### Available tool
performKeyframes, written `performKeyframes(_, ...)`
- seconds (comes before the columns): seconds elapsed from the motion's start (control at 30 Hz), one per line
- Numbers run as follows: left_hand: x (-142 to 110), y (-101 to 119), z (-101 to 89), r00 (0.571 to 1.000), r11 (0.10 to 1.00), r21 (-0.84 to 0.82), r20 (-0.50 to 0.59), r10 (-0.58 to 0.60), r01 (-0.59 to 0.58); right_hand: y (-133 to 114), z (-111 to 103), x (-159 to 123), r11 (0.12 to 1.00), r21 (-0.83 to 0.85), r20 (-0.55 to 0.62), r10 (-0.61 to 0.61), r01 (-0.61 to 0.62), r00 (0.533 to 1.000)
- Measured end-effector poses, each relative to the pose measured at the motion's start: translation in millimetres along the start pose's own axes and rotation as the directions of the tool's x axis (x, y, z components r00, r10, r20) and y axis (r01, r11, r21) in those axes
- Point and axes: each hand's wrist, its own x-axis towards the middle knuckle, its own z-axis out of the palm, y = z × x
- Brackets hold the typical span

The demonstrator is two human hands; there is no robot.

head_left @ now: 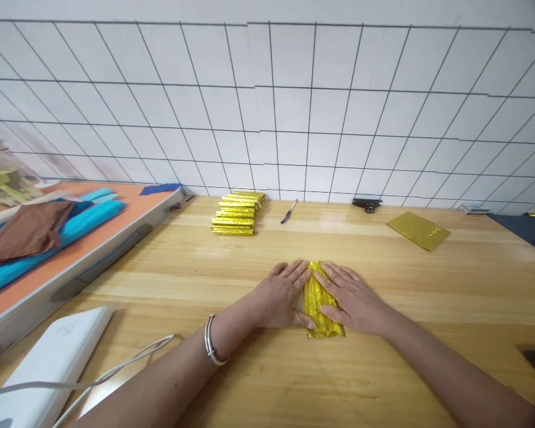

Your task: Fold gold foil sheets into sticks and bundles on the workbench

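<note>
On the wooden table lies a narrow, creased piece of shiny gold foil [316,300], its length running toward me. My left hand [283,294] rests flat along its left edge, fingers stretched out and the thumb on the foil. From the other side my right hand [350,297] lies flat on the foil's right edge, fingers extended, its thumb over the middle. Both hands press from above rather than grasp. Parts of the foil's long edges are hidden under the fingers.
Folded gold foil strips [236,214] are stacked near the wall beside a pen [289,212]. Farther right are a black clip-like object [368,205] and a flat gold sheet [419,230]. A white device [49,368] with a cable and an orange surface with fabrics [31,232] occupy the left.
</note>
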Motion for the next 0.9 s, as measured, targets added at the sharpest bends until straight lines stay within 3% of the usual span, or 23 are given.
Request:
performKeyframes(0.23, -6.4, -3.7, 2.3, 1.000, 0.999, 0.037, -0.013, -0.016, 0.017, 1.5, 2.2, 1.0, 1.000, -0.026, -0.004, -0.013, 0.013, 1.000)
performKeyframes(0.9, -1.2, -9.8, 1.0, 0.999, 0.997, -0.069, 0.039, 0.018, -0.015, 3.8, 2.0, 1.3, 1.000, 0.014, 0.011, 0.006, -0.006, 1.000)
